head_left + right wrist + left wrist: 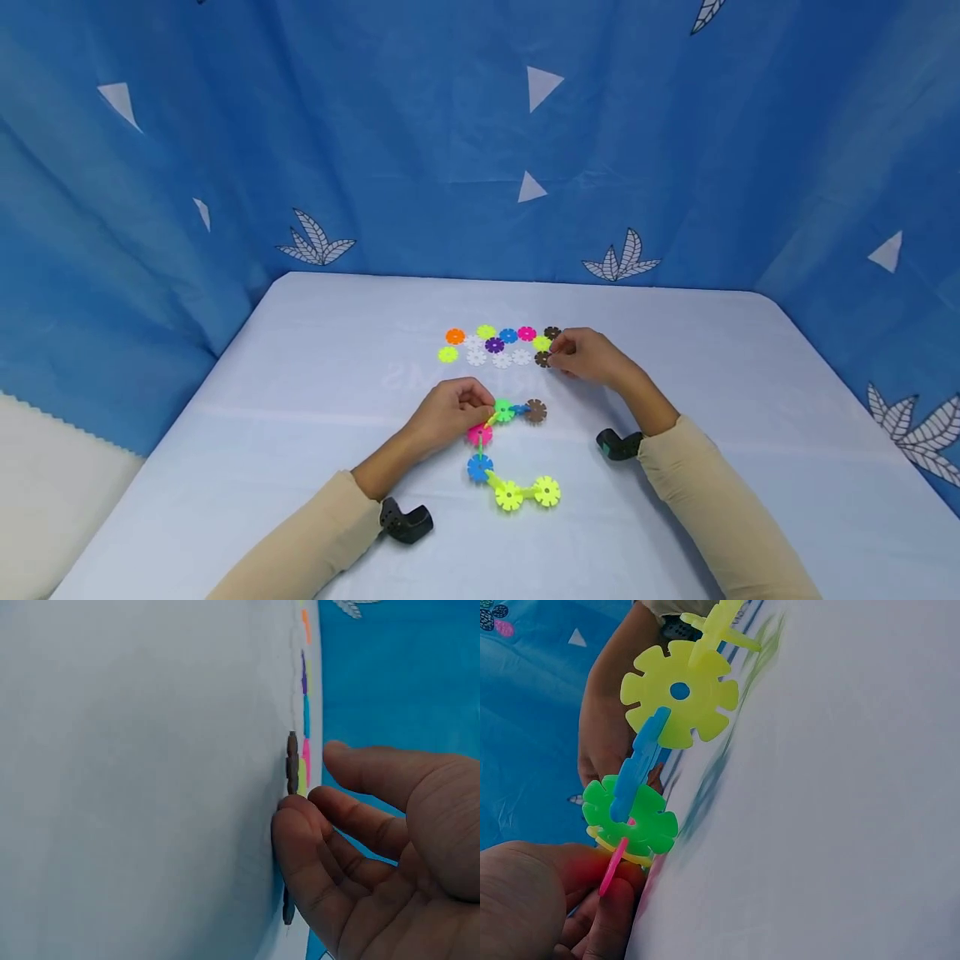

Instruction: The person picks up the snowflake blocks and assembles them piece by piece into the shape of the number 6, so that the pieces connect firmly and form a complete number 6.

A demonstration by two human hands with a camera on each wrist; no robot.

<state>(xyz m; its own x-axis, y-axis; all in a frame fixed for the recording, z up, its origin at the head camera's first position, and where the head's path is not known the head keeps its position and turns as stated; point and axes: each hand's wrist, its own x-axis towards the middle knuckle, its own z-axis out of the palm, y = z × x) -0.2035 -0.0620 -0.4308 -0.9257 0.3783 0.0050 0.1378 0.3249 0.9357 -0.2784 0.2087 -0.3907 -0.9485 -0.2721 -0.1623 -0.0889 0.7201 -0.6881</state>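
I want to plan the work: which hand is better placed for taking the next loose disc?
Probably the right: the right hand is at the loose brown discs and seems to hold nothing, while the left hand holds the joined chain.

The right-hand grip [386,855] has its fingers bent close to the white tabletop [150,750], with fingertips just beside a brown disc [292,763] seen edge-on; whether they pinch it, I cannot tell. A dark piece [288,909] shows below the fingers. Pink [307,754], yellow-green [303,777], blue [307,714], purple [304,671] and orange pieces [307,627] make a line above, beside blue cloth [405,682].
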